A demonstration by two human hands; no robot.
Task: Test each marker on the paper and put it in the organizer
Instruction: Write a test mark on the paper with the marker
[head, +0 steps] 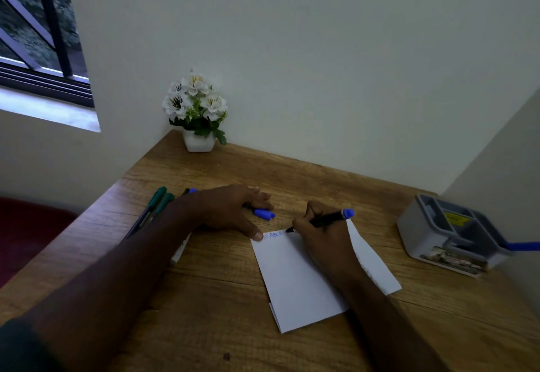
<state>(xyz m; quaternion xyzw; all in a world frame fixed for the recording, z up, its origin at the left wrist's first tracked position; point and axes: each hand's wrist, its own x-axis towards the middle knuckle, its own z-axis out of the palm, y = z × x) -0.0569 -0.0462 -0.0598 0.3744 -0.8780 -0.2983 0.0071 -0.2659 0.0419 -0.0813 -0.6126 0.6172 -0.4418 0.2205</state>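
Observation:
A white folded paper lies on the wooden desk, with blue letters along its top edge. My right hand grips a black marker with a blue end, tip down on the paper's top edge. My left hand lies flat with its thumb pressing the paper's top left corner. A blue marker cap lies by its fingers. Two green markers and other markers lie to the left, partly hidden by my forearm. The grey organizer stands at the right, a blue marker sticking out of it.
A white pot of white flowers stands in the desk's back left corner against the wall. Walls close the desk at the back and right. A window is at the upper left.

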